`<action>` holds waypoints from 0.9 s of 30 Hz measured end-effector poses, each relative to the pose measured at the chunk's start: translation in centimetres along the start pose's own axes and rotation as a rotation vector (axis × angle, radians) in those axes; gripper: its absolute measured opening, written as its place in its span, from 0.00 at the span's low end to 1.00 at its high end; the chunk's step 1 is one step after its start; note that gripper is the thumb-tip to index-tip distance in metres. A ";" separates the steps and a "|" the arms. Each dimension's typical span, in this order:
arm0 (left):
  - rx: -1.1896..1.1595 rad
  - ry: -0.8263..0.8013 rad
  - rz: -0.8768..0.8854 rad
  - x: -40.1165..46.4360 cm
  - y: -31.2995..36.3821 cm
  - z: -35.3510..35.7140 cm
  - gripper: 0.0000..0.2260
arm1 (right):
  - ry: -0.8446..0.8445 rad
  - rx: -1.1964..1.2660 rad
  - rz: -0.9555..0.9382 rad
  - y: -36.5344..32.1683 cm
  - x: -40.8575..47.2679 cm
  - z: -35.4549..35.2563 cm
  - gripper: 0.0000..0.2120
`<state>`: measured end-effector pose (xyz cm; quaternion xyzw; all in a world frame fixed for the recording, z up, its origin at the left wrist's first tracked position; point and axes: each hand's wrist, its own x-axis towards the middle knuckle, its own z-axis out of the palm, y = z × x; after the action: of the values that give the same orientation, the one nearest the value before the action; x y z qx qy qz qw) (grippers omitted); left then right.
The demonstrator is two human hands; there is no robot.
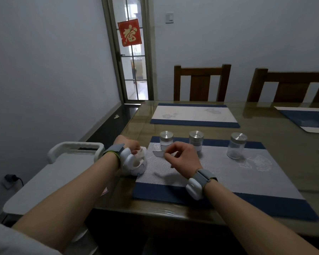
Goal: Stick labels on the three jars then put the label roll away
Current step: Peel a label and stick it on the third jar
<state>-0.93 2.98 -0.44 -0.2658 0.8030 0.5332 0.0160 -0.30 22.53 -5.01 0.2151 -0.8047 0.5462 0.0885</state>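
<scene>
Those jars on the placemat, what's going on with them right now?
A person is labelling them. The left hand grips the label roll at the edge of the placemat, while the right hand pinches a label just in front of the left jar. The left jar and the middle jar already show white labels. The right jar looks bare, so it probably comes next.
</scene>
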 end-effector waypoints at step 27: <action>0.481 -0.236 0.758 -4.5 10.0 22.6 0.25 | 0.612 -0.010 0.274 8.3 -1.9 -17.5 0.07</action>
<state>-7.34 27.28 -0.29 0.1201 0.9371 0.3265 -0.0275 -3.92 41.63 -5.88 -0.0693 -0.7649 0.5884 0.2528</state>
